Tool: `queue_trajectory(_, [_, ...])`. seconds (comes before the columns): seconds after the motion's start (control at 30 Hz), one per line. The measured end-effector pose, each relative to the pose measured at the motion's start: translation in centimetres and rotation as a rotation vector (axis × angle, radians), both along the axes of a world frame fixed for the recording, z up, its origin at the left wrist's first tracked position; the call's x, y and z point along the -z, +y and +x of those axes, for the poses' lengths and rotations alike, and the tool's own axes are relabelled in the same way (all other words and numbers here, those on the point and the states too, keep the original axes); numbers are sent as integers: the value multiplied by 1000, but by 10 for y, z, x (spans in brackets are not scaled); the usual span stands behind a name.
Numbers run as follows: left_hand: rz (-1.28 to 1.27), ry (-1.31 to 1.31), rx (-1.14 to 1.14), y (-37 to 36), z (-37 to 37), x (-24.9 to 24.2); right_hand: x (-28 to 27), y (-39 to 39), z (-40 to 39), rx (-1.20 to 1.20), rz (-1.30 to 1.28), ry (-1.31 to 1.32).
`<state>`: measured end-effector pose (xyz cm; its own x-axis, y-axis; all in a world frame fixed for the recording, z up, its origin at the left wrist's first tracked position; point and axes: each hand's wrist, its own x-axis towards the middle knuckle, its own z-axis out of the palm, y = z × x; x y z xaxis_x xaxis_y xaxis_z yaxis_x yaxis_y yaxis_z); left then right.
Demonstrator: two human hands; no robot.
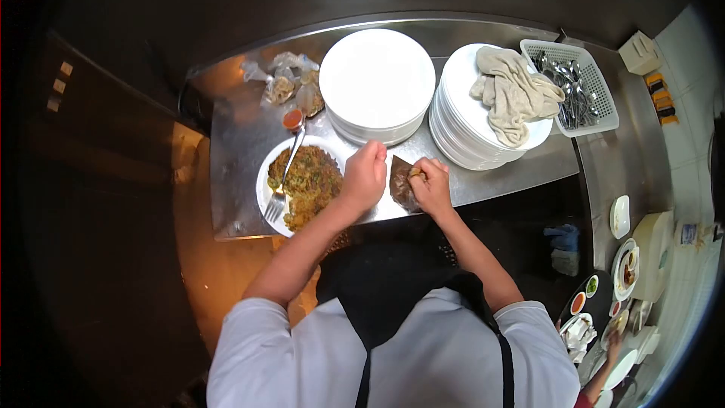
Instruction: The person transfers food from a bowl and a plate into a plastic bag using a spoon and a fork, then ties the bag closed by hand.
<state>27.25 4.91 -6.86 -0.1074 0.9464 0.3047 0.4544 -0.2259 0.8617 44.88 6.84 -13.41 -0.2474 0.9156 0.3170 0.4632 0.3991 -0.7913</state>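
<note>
On the steel counter [483, 186], a small plastic bag with dark brown contents [402, 183] lies between my hands. My right hand [431, 186] has its fingers closed at the bag's right side, with a small yellowish bit showing by the fingertips. Just left of the bag, my left hand [365, 177] is curled into a fist; whatever may be inside it is hidden. Beside that hand sits a white plate [262, 186] of browned, chopped-looking food [311, 181]. A fork [276, 202] rests across the food, and a small cup of red sauce [293, 119] stands at the plate's far edge.
Two stacks of white plates [377, 79] stand behind my hands; a crumpled cloth [507, 91] tops the right one. A white basket of cutlery [572, 87] is farther right. Knotted plastic bags [284, 81] lie at back left. Another person's hand [613, 347] is among dishes at lower right.
</note>
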Motion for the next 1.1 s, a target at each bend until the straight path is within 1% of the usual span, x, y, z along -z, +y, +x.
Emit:
queue_trajectory(0.03, [-50,-26,37,-4,0,1,-10,-10,-3,-28,19,14])
queue_trajectory(0.1, [-153,-136,95,-9,10,7,-27,-4,-19,-68,104,72])
queue_trajectory(0.13, [-215,-68,155,-13,9,7,-23,-5,-21,-68,14,56])
queue_trajectory(0.23, [-49,415,128,-20,5,9,-29,-10,-23,-53,-71,65])
queue_trajectory(0.27, [-152,455,113,-19,2,7,-29,-9,-23,-73,-35,55])
queue_trajectory(0.37, [-181,510,203,-14,-8,-5,-35,-11,-27,-137,-83,70])
queue_trajectory(0.4, [-143,433,188,-11,-12,-1,-34,-11,-28,-143,-60,85])
queue_trajectory(0.47, [-177,311,173,-14,-15,1,-31,-9,-30,-153,-15,114])
queue_trajectory(0.57, [-208,71,124,-18,-12,9,-32,-11,-34,-175,206,81])
queue_trajectory(0.6, [-217,-20,100,-21,-9,15,-30,-13,-34,-166,230,54])
queue_trajectory(0.67, [-238,-106,69,-24,-5,21,-25,-14,-34,-151,280,-1])
queue_trajectory(0.73, [-239,-174,43,-24,-1,31,-16,-18,-31,-114,237,29])
queue_trajectory(0.77, [-231,-161,48,-23,-2,34,-13,-18,-29,-100,218,42])
queue_trajectory(0.8, [-228,-150,53,-23,-1,30,-13,-19,-30,-63,170,87])
queue_trajectory(0.87, [-248,-163,68,-24,-3,16,-16,-21,-30,-72,126,142])
queue_trajectory(0.97, [-326,-474,69,-22,3,49,-14,-23,-32,-66,59,169])
queue_trajectory(1.03, [-240,-469,65,-26,9,33,-14,-24,-32,-54,45,152])
queue_trajectory(1.07, [-230,-428,74,-28,8,35,-5,-23,-31,-53,28,140])
queue_trajectory(1.1, [-251,-515,68,-34,11,19,-8,-24,-32,-62,10,107])
